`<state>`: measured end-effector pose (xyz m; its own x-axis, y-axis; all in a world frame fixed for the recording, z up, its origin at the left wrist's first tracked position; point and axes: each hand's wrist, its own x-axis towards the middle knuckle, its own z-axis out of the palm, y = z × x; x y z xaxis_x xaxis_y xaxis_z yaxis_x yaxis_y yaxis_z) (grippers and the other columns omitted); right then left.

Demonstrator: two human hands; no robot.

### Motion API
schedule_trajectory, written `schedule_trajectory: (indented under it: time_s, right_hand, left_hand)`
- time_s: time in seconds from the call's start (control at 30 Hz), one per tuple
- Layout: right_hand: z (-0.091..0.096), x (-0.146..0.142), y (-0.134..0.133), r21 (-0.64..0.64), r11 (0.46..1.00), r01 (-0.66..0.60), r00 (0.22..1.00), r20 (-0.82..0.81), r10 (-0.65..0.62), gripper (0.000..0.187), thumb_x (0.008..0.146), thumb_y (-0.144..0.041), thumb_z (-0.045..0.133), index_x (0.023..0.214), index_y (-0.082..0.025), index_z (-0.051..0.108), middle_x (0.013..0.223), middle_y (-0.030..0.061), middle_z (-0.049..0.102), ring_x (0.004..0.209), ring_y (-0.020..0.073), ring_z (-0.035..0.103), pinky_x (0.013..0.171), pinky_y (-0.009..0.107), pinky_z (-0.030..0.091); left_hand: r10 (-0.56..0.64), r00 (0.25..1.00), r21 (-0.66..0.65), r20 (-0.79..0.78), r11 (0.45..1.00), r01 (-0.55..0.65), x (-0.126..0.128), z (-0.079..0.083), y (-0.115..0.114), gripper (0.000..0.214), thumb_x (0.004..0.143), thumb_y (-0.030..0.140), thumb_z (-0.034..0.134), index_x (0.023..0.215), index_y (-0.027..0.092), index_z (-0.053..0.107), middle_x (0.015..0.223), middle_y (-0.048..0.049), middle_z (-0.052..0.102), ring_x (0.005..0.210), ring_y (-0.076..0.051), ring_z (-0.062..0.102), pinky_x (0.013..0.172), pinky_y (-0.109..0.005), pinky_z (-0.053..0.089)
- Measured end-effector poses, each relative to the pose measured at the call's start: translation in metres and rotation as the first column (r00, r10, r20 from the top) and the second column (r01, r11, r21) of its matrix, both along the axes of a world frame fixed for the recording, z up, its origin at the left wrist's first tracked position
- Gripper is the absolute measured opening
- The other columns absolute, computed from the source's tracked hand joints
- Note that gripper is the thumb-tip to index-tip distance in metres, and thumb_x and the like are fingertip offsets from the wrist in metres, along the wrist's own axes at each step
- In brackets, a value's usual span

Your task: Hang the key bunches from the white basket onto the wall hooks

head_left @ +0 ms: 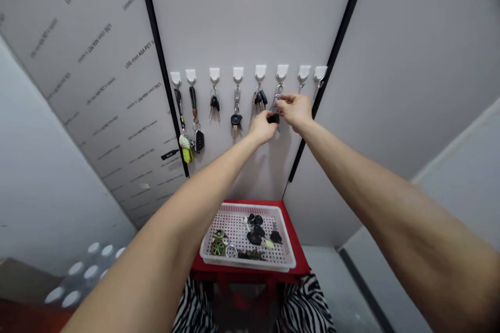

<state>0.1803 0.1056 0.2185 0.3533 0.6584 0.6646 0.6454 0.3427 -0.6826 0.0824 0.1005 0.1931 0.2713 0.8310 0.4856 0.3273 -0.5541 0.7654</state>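
A row of white wall hooks runs across the grey panel, most with key sets hanging from them. Both my arms reach up to the sixth hook. My left hand is closed on a black key fob at the bottom of the set. My right hand pinches the metal ring and clasp of that same set just under the hook. The two hooks to the right carry nothing.
Below, a white perforated basket with several keys and fobs sits on a red stool. Black vertical strips divide the wall panels. Zebra-patterned fabric shows at the bottom.
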Motion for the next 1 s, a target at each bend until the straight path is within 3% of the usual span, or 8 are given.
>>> schedule_trajectory:
  time_s: [0.1,0.23,0.37,0.5,0.6,0.77,0.87,1.0]
  right_hand:
    - [-0.016,-0.003,-0.024,0.009,0.999,0.041,0.997,0.060,-0.041,0.029,0.059,-0.025,0.049,0.083,-0.008,0.054,0.073,0.0054,0.057,0.064,0.0116,0.051,0.064,0.029,0.039]
    - [-0.072,-0.011,-0.067,-0.173,0.985,-0.013,0.975,0.216,0.051,0.023,0.060,-0.023,0.049,0.079,-0.012,0.056,0.073,0.0048,0.059,0.062,0.0115,0.051,0.065,0.027,0.039]
    - [-0.152,-0.024,-0.103,-0.515,0.839,-0.174,0.864,0.328,0.381,0.019,0.064,-0.019,0.043,0.076,-0.016,0.058,0.079,0.0049,0.059,0.070,0.0127,0.052,0.066,0.025,0.038]
    - [-0.205,-0.038,-0.121,-0.651,0.748,-0.130,0.716,0.460,0.525,0.021,0.066,-0.016,0.040,0.078,-0.018,0.057,0.081,0.0047,0.058,0.077,0.0146,0.050,0.069,0.024,0.035]
    - [-0.221,-0.046,-0.122,-0.662,0.749,-0.030,0.657,0.552,0.514,0.024,0.066,-0.013,0.038,0.081,-0.020,0.056,0.082,0.0053,0.055,0.080,0.0156,0.048,0.067,0.023,0.033]
    - [-0.227,-0.052,-0.119,-0.619,0.780,0.093,0.626,0.645,0.438,0.022,0.070,-0.019,0.035,0.076,-0.019,0.056,0.075,0.0061,0.052,0.070,0.0157,0.048,0.059,0.024,0.032]
    - [-0.228,-0.052,-0.120,-0.611,0.790,0.052,0.666,0.610,0.429,0.021,0.072,-0.022,0.034,0.071,-0.018,0.055,0.074,0.0053,0.051,0.070,0.0144,0.047,0.059,0.023,0.032]
    - [-0.225,-0.051,-0.120,-0.599,0.794,-0.098,0.783,0.446,0.433,0.016,0.070,-0.020,0.037,0.070,-0.017,0.053,0.074,0.0041,0.052,0.070,0.0129,0.046,0.061,0.022,0.033]
  left_hand:
    - [-0.039,0.998,-0.002,0.058,0.999,0.039,-0.013,-0.019,-0.009,0.031,0.059,0.009,0.047,0.090,0.010,0.047,0.087,-0.0054,0.052,0.081,-0.011,0.047,0.077,-0.027,0.034]
    - [-0.108,0.994,-0.049,0.015,0.993,0.109,-0.046,-0.080,-0.033,0.027,0.060,0.009,0.045,0.087,0.012,0.049,0.086,-0.0057,0.053,0.079,-0.011,0.048,0.076,-0.026,0.035]
    - [-0.109,0.985,-0.214,-0.136,0.974,0.078,-0.079,-0.154,-0.062,0.025,0.062,0.010,0.043,0.086,0.013,0.049,0.085,-0.0054,0.054,0.077,-0.011,0.048,0.074,-0.026,0.037]
    - [-0.133,0.936,-0.291,-0.327,0.956,0.034,-0.095,-0.199,-0.084,0.023,0.063,0.012,0.041,0.084,0.013,0.050,0.084,-0.0049,0.055,0.078,-0.012,0.048,0.074,-0.025,0.036]
    - [-0.147,0.874,-0.240,-0.464,0.970,0.035,-0.097,-0.211,-0.090,0.025,0.062,0.012,0.040,0.084,0.014,0.051,0.085,-0.0051,0.054,0.081,-0.014,0.046,0.076,-0.026,0.034]
    - [-0.130,0.829,-0.154,-0.543,0.987,0.054,-0.097,-0.219,-0.090,0.029,0.062,0.011,0.038,0.087,0.017,0.051,0.089,-0.0039,0.053,0.087,-0.015,0.043,0.080,-0.025,0.030]
    - [-0.129,0.835,-0.155,-0.535,0.986,0.053,-0.097,-0.219,-0.090,0.029,0.062,0.012,0.038,0.089,0.017,0.050,0.090,-0.0038,0.053,0.088,-0.015,0.043,0.081,-0.026,0.030]
    - [-0.159,0.872,-0.193,-0.462,0.978,0.075,-0.098,-0.217,-0.091,0.030,0.064,0.018,0.040,0.093,0.017,0.049,0.094,-0.0045,0.052,0.090,-0.015,0.042,0.081,-0.027,0.030]
